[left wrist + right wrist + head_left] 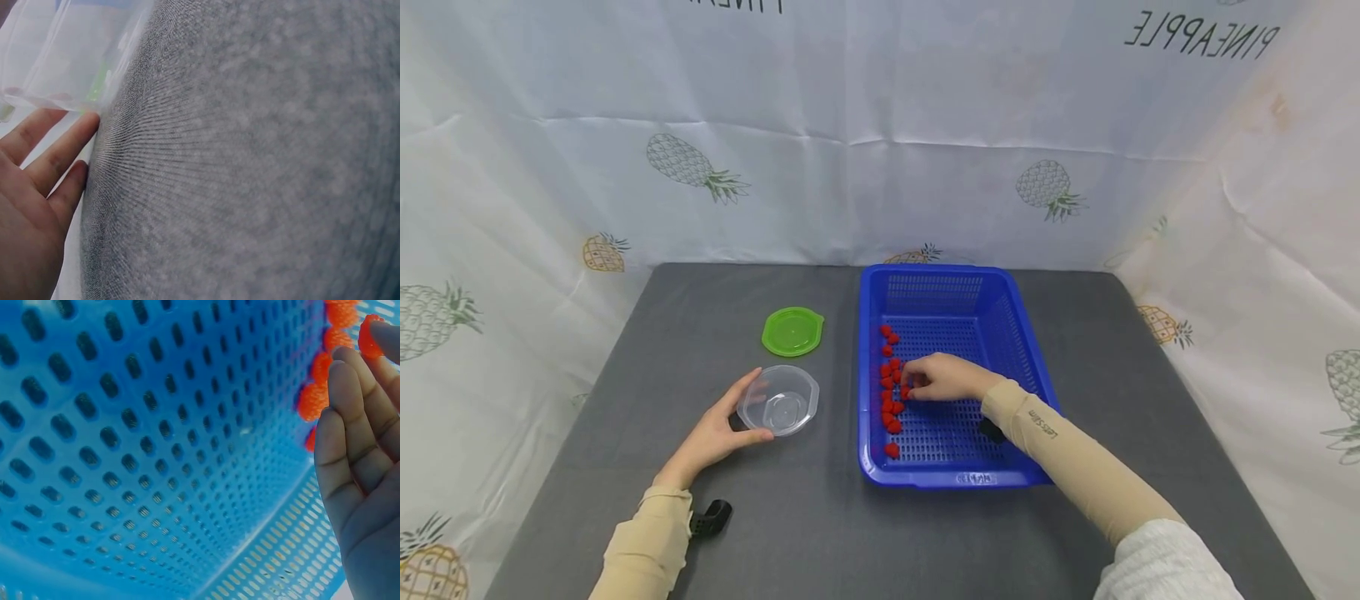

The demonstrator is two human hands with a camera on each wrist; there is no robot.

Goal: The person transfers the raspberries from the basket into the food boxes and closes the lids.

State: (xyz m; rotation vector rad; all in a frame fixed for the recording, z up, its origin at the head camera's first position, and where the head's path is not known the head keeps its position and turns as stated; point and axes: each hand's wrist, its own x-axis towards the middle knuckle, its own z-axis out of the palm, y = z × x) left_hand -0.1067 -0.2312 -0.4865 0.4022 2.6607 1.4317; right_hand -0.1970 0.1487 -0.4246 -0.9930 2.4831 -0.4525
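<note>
On the left of the head view, my left hand point(717, 433) holds a clear plastic bowl point(785, 404) by its side, thumb at the near edge and fingers at the far edge. The left wrist view shows some of those fingers point(59, 147) fairly straight beside the bowl wall point(62, 50). My right hand point(947, 377) reaches into a blue basket point(955, 481). Between thumb and finger it pinches a red raspberry point(369, 339), seen close in the right wrist view. Several more raspberries point(887, 382) lie along the basket's left side.
A green lid point(793, 332) lies flat on the grey tabletop point(715, 304), beyond the bowl. The basket's raised rim stands between the bowl and the raspberries. A white pineapple-print curtain point(880, 200) hangs behind the table and at both sides.
</note>
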